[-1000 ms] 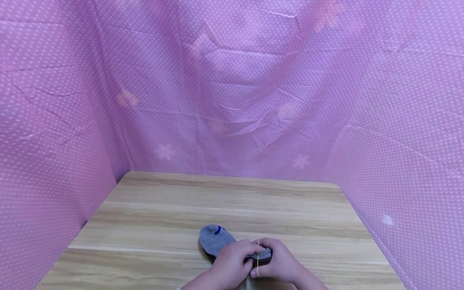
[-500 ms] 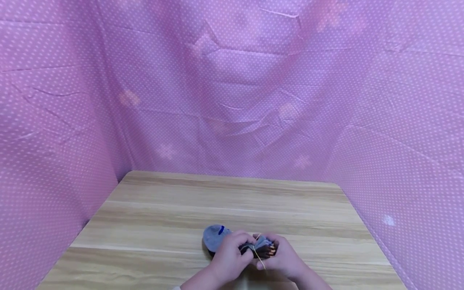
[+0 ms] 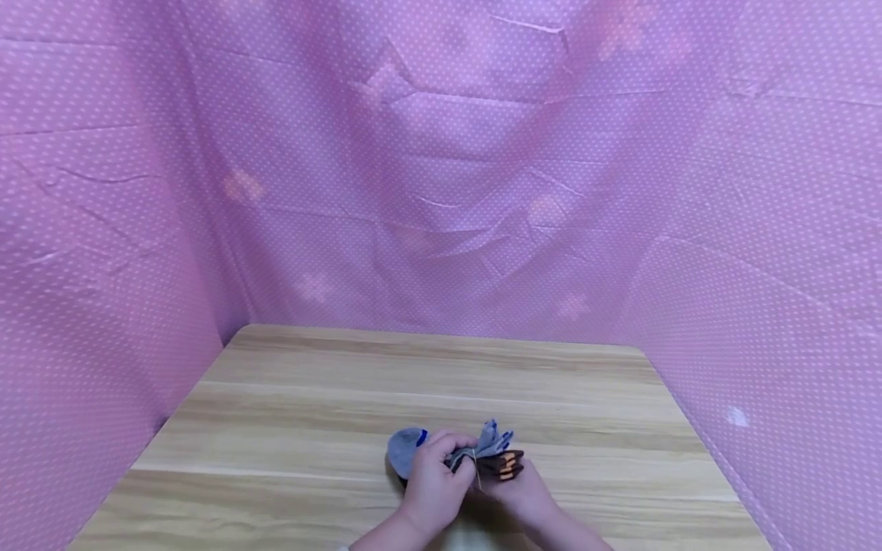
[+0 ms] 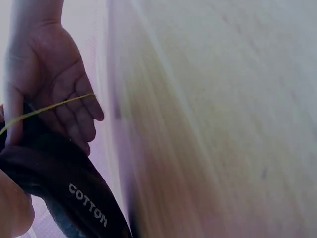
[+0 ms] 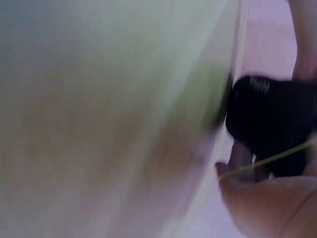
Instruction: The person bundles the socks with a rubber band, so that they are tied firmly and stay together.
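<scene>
A bundle of grey socks (image 3: 405,453) with blue stripes and dark socks (image 3: 506,464) with orange-striped cuffs lies low over the table. My left hand (image 3: 437,474) grips the bundle's middle, thumb on the near side. A thin yellow rubber band (image 4: 49,106) stretches across the bundle near the cuffs. My right hand (image 3: 527,493) is beneath and beside the cuff end; in the left wrist view its fingers are extended and spread, with the band over them. The right wrist view has the band across the thumb. COTTON is printed on a dark sock (image 4: 81,198).
The wood-grain table (image 3: 441,383) extends beyond the hands to its far edge. Pink dotted cloth (image 3: 441,191) hangs behind it and along both sides.
The cuffs, earlier mostly covered by my right hand, now fan out in view. My right hand has moved under them, and the rubber band has shifted left toward my left hand.
</scene>
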A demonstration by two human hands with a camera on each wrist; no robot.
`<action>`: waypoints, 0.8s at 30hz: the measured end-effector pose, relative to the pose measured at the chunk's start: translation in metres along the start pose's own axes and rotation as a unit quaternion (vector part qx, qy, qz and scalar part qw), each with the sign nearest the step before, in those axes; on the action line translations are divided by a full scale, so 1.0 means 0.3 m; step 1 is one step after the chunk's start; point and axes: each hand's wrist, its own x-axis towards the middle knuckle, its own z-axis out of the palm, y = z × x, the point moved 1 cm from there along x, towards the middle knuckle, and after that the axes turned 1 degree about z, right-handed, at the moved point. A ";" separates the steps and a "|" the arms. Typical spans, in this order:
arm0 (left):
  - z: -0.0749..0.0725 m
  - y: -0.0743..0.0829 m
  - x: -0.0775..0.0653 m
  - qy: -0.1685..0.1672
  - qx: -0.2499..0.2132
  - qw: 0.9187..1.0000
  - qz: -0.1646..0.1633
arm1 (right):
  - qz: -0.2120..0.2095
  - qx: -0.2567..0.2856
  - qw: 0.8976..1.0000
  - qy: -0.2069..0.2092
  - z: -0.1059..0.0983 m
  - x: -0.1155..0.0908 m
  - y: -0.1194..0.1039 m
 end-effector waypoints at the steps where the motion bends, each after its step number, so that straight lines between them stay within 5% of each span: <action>1: 0.002 -0.002 -0.001 0.013 0.008 1.000 -0.001 | 0.013 0.006 1.000 0.019 0.012 -0.006 0.000; 5: 0.008 -0.007 -0.002 0.053 0.046 0.998 0.002 | 0.046 0.004 0.997 0.065 0.028 -0.028 -0.005; 9: 0.009 -0.011 0.003 0.063 0.085 0.994 -0.008 | 0.041 -0.066 0.993 0.087 0.029 -0.046 -0.031; 12: 0.010 -0.012 0.005 0.054 0.107 0.993 -0.015 | 0.005 -0.108 0.990 0.089 0.042 -0.066 -0.056; 15: 0.012 -0.010 0.005 0.042 0.120 0.992 -0.004 | -0.086 -0.148 0.981 0.093 0.060 -0.091 -0.073; 17: 0.013 -0.010 0.003 0.034 0.127 0.991 0.018 | -0.180 -0.179 0.963 0.094 0.070 -0.101 -0.077; 20: 0.012 -0.012 0.000 0.026 0.146 0.987 0.068 | -0.327 -0.223 0.912 0.107 0.076 -0.102 -0.075; 22: 0.011 -0.014 -0.004 0.018 0.167 0.980 0.107 | -0.388 -0.239 0.883 0.114 0.073 -0.098 -0.074; 24: 0.010 -0.016 -0.008 0.010 0.184 0.972 0.143 | -0.411 -0.247 0.869 0.122 0.069 -0.096 -0.074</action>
